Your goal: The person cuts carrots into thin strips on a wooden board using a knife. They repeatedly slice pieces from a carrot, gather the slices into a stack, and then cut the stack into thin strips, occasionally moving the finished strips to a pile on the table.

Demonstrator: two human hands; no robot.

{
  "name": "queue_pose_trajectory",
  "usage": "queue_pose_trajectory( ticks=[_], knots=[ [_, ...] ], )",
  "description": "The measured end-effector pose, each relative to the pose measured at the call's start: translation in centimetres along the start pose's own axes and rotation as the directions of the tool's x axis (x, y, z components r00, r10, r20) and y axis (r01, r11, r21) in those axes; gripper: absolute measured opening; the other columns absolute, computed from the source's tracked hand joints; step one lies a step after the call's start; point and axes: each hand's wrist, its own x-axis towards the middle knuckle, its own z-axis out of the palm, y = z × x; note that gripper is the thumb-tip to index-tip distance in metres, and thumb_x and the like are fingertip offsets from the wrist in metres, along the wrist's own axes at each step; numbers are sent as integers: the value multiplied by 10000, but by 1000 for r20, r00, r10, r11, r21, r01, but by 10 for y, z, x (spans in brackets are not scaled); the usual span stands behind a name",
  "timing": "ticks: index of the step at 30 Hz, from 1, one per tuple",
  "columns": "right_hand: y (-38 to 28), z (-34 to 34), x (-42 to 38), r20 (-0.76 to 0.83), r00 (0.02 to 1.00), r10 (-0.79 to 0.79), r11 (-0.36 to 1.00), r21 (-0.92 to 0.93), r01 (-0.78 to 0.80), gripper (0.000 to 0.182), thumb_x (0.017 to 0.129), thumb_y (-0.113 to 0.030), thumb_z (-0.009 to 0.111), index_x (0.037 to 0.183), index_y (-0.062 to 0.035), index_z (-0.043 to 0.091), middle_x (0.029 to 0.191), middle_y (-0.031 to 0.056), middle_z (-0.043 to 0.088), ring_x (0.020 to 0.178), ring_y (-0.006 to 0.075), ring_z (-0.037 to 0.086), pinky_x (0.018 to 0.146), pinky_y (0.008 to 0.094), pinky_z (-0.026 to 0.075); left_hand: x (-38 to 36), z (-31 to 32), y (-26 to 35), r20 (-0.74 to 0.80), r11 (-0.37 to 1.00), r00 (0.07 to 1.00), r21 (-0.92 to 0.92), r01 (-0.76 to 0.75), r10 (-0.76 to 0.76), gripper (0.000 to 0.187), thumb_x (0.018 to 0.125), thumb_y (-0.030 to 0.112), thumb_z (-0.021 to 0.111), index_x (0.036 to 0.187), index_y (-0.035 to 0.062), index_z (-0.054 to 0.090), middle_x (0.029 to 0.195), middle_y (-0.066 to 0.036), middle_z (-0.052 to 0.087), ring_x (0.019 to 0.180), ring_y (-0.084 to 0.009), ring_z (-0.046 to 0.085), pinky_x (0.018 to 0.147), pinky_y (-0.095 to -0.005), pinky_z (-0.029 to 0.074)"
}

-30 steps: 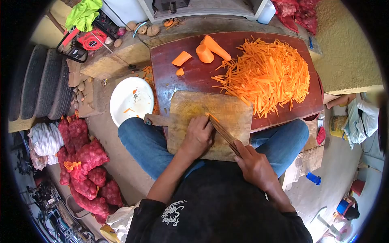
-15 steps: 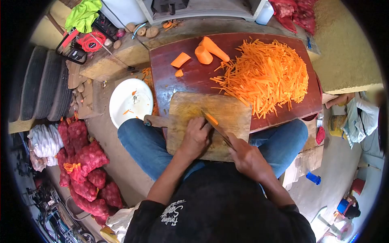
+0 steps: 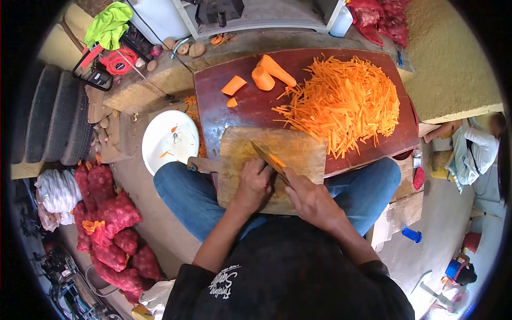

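Note:
My left hand (image 3: 254,184) presses down on a small carrot piece (image 3: 277,160) on the wooden cutting board (image 3: 298,152) across my lap. My right hand (image 3: 312,200) grips a knife (image 3: 268,159) whose blade lies diagonally against the left hand's fingers, with orange carrot showing at its edge. Beyond the board, a dark red tray (image 3: 245,109) carries a large heap of carrot strips (image 3: 346,101) on its right side and a few uncut carrot chunks (image 3: 269,72) at its far left.
A white bowl (image 3: 169,140) with carrot scraps sits on the ground to my left. Red mesh sacks (image 3: 106,213) lie further left, with tyres (image 3: 53,122) behind them. A red power tool (image 3: 109,58) rests on the far ledge. Another person (image 3: 469,146) sits at the right.
My right hand and the knife have moved left and up across the board, the blade sliding closer against my left hand's fingers. The left hand stays put on the carrot piece.

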Motion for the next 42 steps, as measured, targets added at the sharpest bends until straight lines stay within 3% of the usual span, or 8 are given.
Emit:
queue_pose_trajectory(
  ticks=[5,11,14,20,26,32,35,42],
  knots=[
    [-11,-17,-12,175,965,196,979,19,-202,620,1106,-174,642,1676,-43,435,1220,324,720,1110,531,713,929,583,587,-3,2,4,-9,999,1000,30,29,-29,300,813,-46,762,1110,-5,769,997,-170,643,937,-390,639,831,-489,513],
    [-8,-8,-1,90,987,131,991,27,-133,639,1100,-159,650,1687,-50,421,1265,337,717,1159,533,703,961,578,589,-5,-1,-5,46,1000,999,-20,2,-1,349,808,-59,755,1153,-12,772,1023,-176,656,960,-406,643,853,-498,514],
    [-14,-15,-11,109,989,96,995,-28,-93,621,1077,-157,689,1625,26,459,1132,331,728,971,526,748,817,581,629,-6,-2,-3,20,1000,1000,-22,1,-1,368,798,-57,762,1162,-9,775,1034,-186,666,970,-413,654,859,-497,521],
    [1,11,9,-38,997,-70,997,8,70,653,1079,-146,679,1664,-2,427,1208,333,727,1087,530,721,899,573,603,-1,-3,-5,19,995,1000,-97,-2,4,353,803,-64,764,1148,6,787,1046,-184,685,981,-406,672,867,-495,531],
    [-14,-6,-16,111,990,93,995,-48,-88,607,1078,-156,683,1617,33,476,1236,333,719,1000,522,749,802,572,635,-3,-6,4,9,999,1000,-35,-1,1,337,810,-58,766,1142,0,780,1062,-172,687,946,-388,652,840,-494,511],
    [-8,5,-1,-12,1000,-10,1000,-30,9,607,1078,-151,680,1618,28,471,1189,331,722,972,526,746,789,581,627,-4,-3,3,-16,1000,1000,3,-21,21,324,814,-46,768,1135,2,766,1033,-145,650,938,-368,617,818,-483,481],
    [-15,-9,-11,107,992,74,997,-40,-70,601,1080,-154,679,1612,32,469,1225,334,720,1001,525,748,795,581,630,-7,-8,7,21,997,1000,72,-8,7,291,811,-43,770,1099,1,758,1026,-142,644,930,-361,605,811,-481,474],
    [-6,2,0,7,1000,-14,1000,-8,14,585,1085,-151,669,1608,22,472,1233,349,720,1033,536,749,837,595,622,-5,-6,4,4,996,999,85,-32,32,284,793,-37,782,1072,0,744,1038,-150,645,947,-367,610,818,-482,481]
  ],
)
